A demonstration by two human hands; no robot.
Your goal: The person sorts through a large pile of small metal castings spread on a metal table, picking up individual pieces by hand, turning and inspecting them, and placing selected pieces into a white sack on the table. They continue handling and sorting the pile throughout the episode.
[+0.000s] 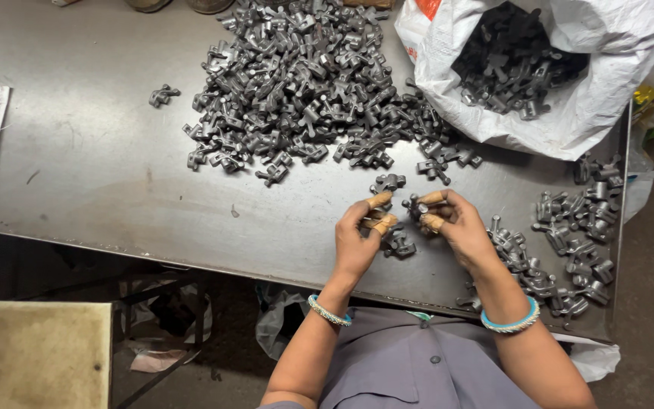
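My left hand (359, 235) and my right hand (456, 225) are close together over the near part of a grey metal table (100, 167). Tan finger covers sit on several fingertips. My right hand pinches a small dark grey metal part (416, 206) between covered fingers. My left hand's fingers are curled by another small metal part (400, 244) on the table; whether they grip it I cannot tell. One more part (387, 182) lies just beyond my hands. A big pile of the same metal parts (304, 83) covers the table's far middle.
A white plastic sack (569, 113) holding more dark parts lies open at the far right. A smaller group of parts (569, 242) spreads along the right edge. One stray part (163, 95) lies at the left. A square stool top (47, 356) stands below the table's near edge.
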